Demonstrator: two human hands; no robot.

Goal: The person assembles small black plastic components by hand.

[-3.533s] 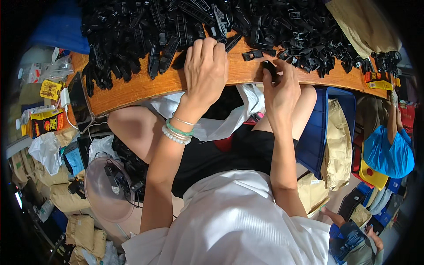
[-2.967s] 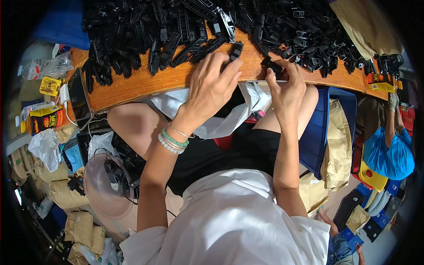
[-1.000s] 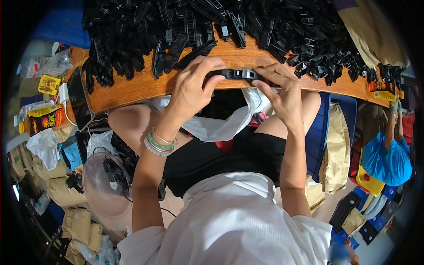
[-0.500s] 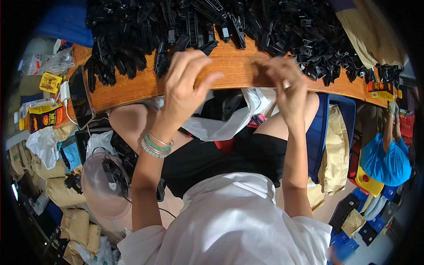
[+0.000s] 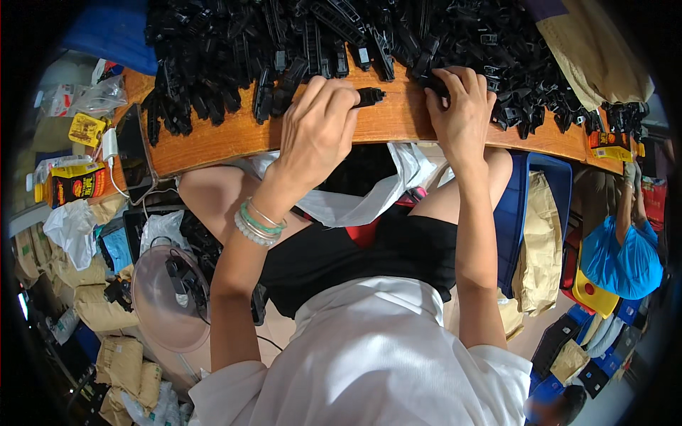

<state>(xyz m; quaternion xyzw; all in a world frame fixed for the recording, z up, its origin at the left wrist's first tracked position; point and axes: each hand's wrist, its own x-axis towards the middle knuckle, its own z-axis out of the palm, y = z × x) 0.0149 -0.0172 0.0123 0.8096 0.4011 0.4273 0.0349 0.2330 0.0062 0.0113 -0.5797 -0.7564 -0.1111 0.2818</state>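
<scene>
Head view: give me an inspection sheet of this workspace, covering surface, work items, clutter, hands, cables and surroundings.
Surface: wooden table, with a bare strip along the near edge.
Work items: many black parts heaped along the far side; one black piece juts from the left hand.
Clutter: clear bag and yellow packet to the left.
Hands: left hand holds that piece in its fingers; right hand is at the right part of the heap, its grip unclear.
Cables: white cable at left; dark cable near the floor.
Surroundings: blue crate and paper bag at right; pinkish tub at left; another person far right.
</scene>
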